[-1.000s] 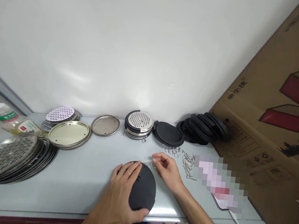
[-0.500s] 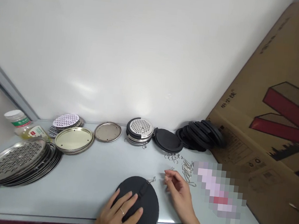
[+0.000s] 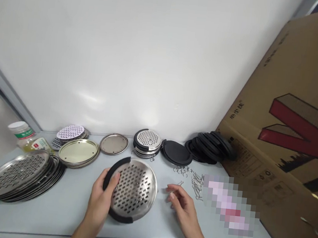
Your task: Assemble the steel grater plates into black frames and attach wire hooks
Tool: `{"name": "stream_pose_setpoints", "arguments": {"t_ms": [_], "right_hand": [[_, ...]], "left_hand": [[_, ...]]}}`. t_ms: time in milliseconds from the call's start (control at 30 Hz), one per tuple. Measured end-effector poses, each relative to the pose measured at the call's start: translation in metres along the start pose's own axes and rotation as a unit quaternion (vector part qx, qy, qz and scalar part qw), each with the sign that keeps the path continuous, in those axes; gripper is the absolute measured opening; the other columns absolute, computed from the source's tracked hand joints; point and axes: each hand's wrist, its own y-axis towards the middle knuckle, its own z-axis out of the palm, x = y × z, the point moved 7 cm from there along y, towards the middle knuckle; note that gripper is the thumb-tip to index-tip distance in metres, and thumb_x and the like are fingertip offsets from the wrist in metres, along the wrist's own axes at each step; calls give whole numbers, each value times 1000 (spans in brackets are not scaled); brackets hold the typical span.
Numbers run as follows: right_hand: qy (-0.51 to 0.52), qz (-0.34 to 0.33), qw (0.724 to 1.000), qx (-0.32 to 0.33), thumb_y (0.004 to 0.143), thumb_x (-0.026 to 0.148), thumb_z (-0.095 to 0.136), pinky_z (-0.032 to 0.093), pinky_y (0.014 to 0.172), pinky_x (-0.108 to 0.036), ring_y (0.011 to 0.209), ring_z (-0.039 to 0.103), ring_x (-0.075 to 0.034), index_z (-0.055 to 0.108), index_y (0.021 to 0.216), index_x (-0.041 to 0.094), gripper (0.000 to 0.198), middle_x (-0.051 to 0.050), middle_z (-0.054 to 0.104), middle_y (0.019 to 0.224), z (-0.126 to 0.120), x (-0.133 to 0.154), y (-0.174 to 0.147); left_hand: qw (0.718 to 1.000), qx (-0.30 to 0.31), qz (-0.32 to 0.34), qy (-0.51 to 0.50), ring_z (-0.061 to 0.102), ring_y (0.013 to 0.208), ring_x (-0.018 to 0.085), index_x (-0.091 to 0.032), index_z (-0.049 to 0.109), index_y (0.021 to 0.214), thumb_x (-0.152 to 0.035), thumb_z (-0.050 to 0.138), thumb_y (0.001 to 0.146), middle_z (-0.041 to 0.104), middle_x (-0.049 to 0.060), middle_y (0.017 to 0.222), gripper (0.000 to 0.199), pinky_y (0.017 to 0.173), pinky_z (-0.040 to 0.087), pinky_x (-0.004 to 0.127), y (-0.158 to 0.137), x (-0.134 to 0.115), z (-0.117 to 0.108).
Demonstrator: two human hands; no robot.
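Note:
My left hand (image 3: 101,192) grips a round metal grater plate (image 3: 134,192) by its left edge, thumb on the perforated face. A black rim (image 3: 118,167) wraps part of the plate, and it is tilted toward me above the table. My right hand (image 3: 184,205) hovers just right of the plate, apart from it. Its fingers are loosely curled, with a gap at the thumb and nothing visible between them. Beyond its fingertips lies a thin wire clip (image 3: 180,183). Several metal rings (image 3: 182,170) and a heap of wire clips (image 3: 196,185) lie farther right.
Large grater discs (image 3: 19,174) are stacked at left, beside pale metal discs (image 3: 78,151) and a white-lidded jar (image 3: 21,133). Along the wall stand a single metal disc (image 3: 113,143), assembled graters (image 3: 148,140) and black discs (image 3: 213,145). A cardboard box (image 3: 290,163) borders the right.
The black disc, which lay under my left hand with a clip on its strap, is now raised and turned, showing the metal grater face. My right hand stays near its right side.

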Motion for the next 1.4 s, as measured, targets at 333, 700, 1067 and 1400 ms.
{"name": "stream_pose_setpoints", "arguments": {"t_ms": [333, 700, 1067, 1400], "right_hand": [[114, 33, 992, 50, 94, 52, 53, 52, 77, -39, 84, 64, -21, 52, 126, 24, 43, -14, 62, 123, 43, 3, 13], [10, 8, 1000, -26, 94, 43, 55, 51, 82, -37, 90, 62, -22, 53, 126, 24, 37, -11, 63, 116, 36, -9, 5], [-28, -39, 996, -76, 92, 34, 57, 55, 79, -36, 92, 64, -22, 51, 129, 25, 38, -10, 60, 115, 22, 0, 1], [-55, -48, 994, -78, 93, 33, 55, 52, 80, -36, 89, 63, -22, 51, 124, 24, 33, -9, 61, 111, 23, 2, -2]], "left_hand": [[997, 65, -3, 42, 69, 86, 18, -14, 61, 117, -27, 57, 93, 71, 7, 97, 27, 76, 57, 31, 145, -38, 93], [921, 28, 135, 365, 62, 108, 24, -17, 59, 123, -36, 60, 94, 61, 10, 125, 35, 92, 53, 46, 210, -39, 100], [833, 23, 330, 443, 46, 130, 31, -19, 44, 141, -48, 52, 89, 51, 13, 142, 60, 110, 37, 47, 105, -43, 84], [685, 20, 295, 666, 50, 126, 32, -19, 55, 133, -31, 44, 91, 60, 13, 134, 45, 103, 36, 49, 89, 11, -13]]}}
